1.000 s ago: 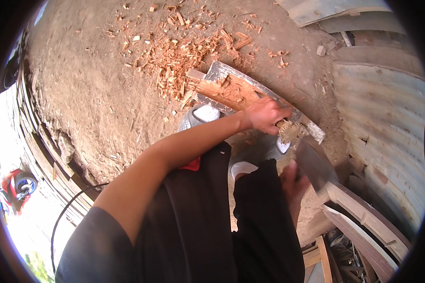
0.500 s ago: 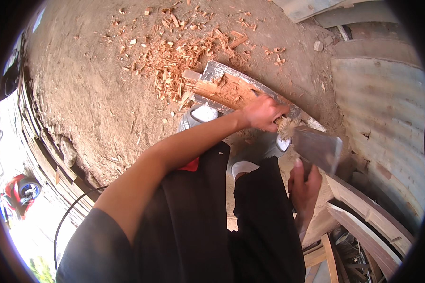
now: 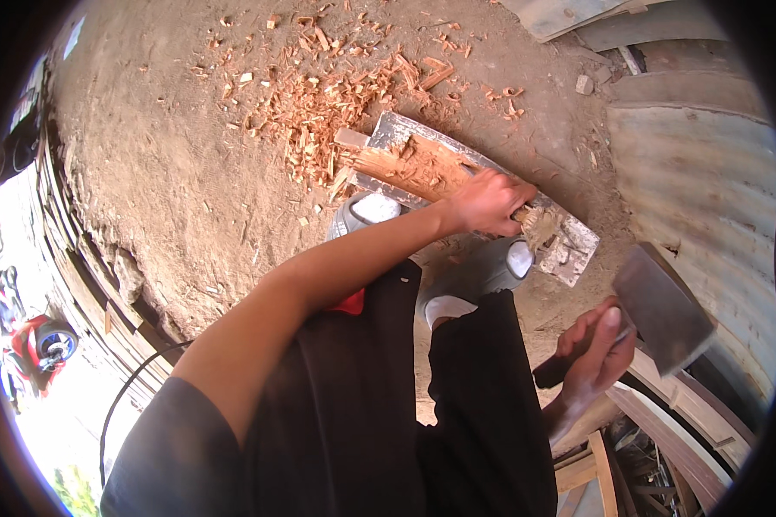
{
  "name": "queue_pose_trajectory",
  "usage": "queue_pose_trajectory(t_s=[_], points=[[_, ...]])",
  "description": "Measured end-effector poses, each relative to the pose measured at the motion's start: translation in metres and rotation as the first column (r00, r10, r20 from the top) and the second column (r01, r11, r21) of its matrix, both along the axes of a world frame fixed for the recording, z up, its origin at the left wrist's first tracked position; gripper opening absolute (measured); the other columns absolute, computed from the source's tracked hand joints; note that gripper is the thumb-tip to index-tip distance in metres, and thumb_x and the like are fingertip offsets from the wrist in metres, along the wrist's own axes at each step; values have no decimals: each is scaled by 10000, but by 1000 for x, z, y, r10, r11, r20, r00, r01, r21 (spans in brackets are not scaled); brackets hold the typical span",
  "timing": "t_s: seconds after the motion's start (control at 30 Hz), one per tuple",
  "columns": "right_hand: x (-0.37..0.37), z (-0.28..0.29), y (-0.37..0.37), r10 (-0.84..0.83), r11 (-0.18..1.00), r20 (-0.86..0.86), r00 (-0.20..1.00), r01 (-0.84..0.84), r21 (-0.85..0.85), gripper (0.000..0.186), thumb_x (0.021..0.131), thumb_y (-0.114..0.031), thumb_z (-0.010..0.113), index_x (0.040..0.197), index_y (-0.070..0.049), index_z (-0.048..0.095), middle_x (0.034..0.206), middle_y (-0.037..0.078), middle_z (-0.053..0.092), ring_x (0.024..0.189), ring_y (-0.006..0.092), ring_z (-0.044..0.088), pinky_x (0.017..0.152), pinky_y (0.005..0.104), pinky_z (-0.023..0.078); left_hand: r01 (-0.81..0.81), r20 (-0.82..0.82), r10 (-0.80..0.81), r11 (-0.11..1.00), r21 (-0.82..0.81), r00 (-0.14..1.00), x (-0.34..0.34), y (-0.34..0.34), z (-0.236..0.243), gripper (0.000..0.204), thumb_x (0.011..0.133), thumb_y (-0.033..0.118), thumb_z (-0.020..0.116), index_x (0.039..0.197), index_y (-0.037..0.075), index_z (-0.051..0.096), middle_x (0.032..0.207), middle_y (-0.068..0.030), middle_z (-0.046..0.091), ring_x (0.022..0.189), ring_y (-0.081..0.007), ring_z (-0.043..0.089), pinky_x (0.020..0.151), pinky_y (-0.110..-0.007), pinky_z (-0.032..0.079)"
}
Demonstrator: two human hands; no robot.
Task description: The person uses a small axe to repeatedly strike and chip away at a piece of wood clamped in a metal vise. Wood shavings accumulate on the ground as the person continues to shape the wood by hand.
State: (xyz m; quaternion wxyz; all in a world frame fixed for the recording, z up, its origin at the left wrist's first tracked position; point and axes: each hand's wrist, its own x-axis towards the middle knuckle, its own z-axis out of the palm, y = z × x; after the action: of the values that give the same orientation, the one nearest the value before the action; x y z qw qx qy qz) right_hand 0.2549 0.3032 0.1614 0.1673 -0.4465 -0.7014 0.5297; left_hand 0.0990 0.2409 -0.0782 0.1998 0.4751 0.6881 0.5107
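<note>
Raising the hatchet (image 3: 664,308) higher and further out than half a second ago, with the blade now well clear of the board and up beside the corrugated metal sheet (image 3: 707,172). Keeping the right hand (image 3: 597,349) wrapped tight around the dark handle, thumb pointing up along it toward the blade. Still clamping the left hand (image 3: 489,202) over the reddish stick (image 3: 405,168), fingers curled shut around it near its chewed, splintered end. Lying slantwise across the grey board (image 3: 569,246), the stick running up and away from the left hand toward the scatter of wood chips (image 3: 319,103) on the dirt floor (image 3: 147,172). Sitting just below the left hand, two grey shoes (image 3: 500,267), one on each side of the forearm, close against the board's near edge.

Opening between the two hands, a bare gap of floor beyond the board's corner, giving the blade a free path down. Crowding in just right of the right hand, the metal sheet and curved wooden strips (image 3: 681,414). Leaving wide bare dirt left of the left hand, out to the stacked planks (image 3: 69,284) along the edge.
</note>
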Motion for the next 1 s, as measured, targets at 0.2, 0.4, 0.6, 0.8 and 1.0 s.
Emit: queue_pose_trajectory(t_s=[0.2, 0.4, 0.6, 0.8, 1.0], points=[[2, -61, 22, 370, 901, 363, 855, -426, 85, 282, 1059, -245, 619, 857, -53, 574, 610, 3, 515, 472, 77, 481, 426, 263, 366, 44, -20, -45, 997, -57, 999, 5, 3, -1, 283, 676, 226, 692, 872, 43, 603, 693, -210, 664, 702, -433, 681, 673, -518, 564], [25, -104, 89, 284, 925, 371, 884, -354, 136, 238, 1014, -225, 669, 1033, 8, 626, 683, 58, 624, 612, 147, 610, 588, 328, 472, -206, 197, 261, 942, -264, 945, -29, 38, 16, 226, 811, 217, 700, 903, 12, 726, 710, -238, 695, 674, -366, 722, 652, -464, 596], [20, -231, 161, 187, 765, 527, 829, -459, 452, 434, 1032, -316, 605, 1259, 50, 549, 1052, 300, 683, 982, 443, 682, 907, 502, 513, -648, 628, 612, 730, -217, 480, -86, 27, -13, 166, 838, 83, 624, 673, 60, 628, 569, -13, 572, 488, -96, 482, 450, -326, 365], [11, -236, 158, 251, 777, 654, 713, -552, 304, 538, 1047, -407, 547, 1332, 47, 506, 1188, 365, 640, 1131, 556, 603, 1000, 584, 471, -661, 845, 448, 733, -159, 294, -75, -15, 9, 114, 878, 95, 639, 770, 61, 621, 623, -24, 543, 545, -102, 514, 433, -274, 357], [56, -233, 153, 209, 856, 635, 743, -453, 248, 531, 1034, -419, 578, 1291, 44, 542, 1108, 355, 655, 1078, 550, 617, 920, 576, 492, -115, 512, 5, 977, 182, 859, -33, -12, 29, 256, 797, 145, 799, 1023, 34, 753, 958, -122, 772, 856, -206, 748, 762, -333, 593]])
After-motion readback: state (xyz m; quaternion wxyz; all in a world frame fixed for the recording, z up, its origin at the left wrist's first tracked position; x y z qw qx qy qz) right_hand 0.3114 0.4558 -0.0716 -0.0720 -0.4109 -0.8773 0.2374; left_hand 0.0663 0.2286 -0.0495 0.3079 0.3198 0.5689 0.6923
